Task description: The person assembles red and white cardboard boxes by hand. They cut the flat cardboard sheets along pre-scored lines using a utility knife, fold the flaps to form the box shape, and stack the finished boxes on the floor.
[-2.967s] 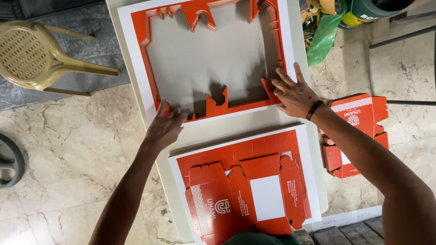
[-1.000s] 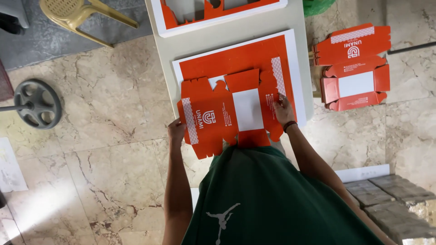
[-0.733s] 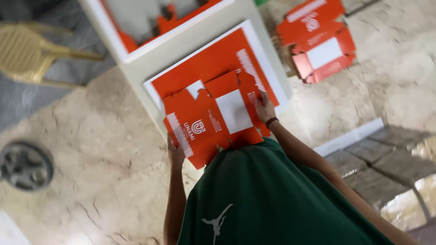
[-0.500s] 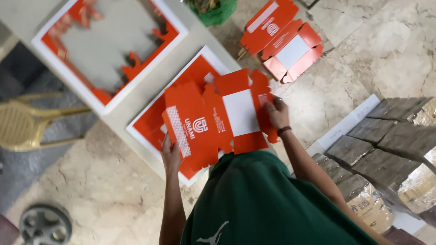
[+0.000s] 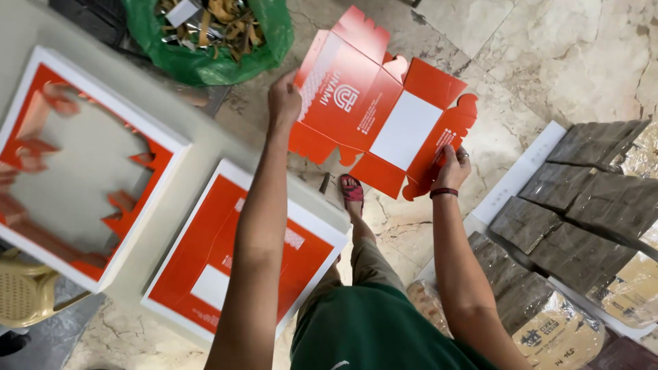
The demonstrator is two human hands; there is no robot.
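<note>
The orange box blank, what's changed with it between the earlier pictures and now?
Both hands lifted the box blank off the stack of sheets and swung it away from the table, out over the floor near the green bag. The left hand and right hand still grip opposite edges. The punched-out frame and stack stayed put.

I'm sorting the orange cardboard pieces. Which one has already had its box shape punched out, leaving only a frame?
The orange sheet at far left: its middle is gone, leaving a ragged border. The sheet beside it is uncut, and the hands hold a freed box blank.
</note>
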